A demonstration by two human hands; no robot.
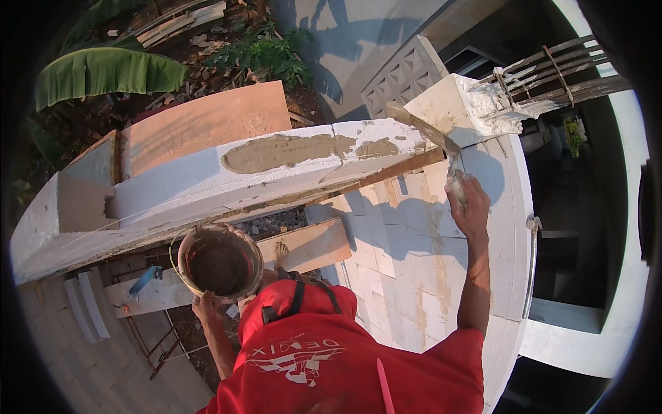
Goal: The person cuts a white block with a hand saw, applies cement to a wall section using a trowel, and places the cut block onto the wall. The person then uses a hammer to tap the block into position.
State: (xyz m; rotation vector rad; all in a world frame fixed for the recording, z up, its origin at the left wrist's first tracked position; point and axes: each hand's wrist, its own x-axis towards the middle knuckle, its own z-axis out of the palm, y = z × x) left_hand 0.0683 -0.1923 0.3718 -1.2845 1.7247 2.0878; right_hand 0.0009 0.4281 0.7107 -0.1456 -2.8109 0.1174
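Left hand (207, 309), at 8 o'clock: my fingers close on the near rim of the bucket; how far they wrap beneath, I cannot tell.

Right hand (472, 203), at 3 o'clock: my fingers curl about the handle of the trowel (426, 130), thumb and fingers drawn together.

Bucket (257, 257), one, at 8 o'clock, just off the near side of the wall (176, 171). Mouth faces up toward me, likely to keep the contents in and within sight; a thin bail hangs at its 9 o'clock side. Contents: grey-brown mix (217, 270), dark in the shade, sitting below the rim; depth cannot be told. Inner sides smeared.

Trowel, one, between 1 and 2 o'clock. Blade points away and leftward over the wall's right end, handle toward me; I judge this hold leaves my wrist free to turn. Whether the blade touches anything, I cannot tell.

Mortar (286, 152), one long strip, at 11 o'clock, lying along the white wall top, with a smaller patch (378, 148) to its right.

Board (207, 127), orange-brown, at 10 o'clock, behind the wall.

Column (498, 103), at 2 o'clock, bare rebar (555, 72) jutting from its end.

Plank (310, 247), at 7 o'clock, beside the bucket, below the wall.
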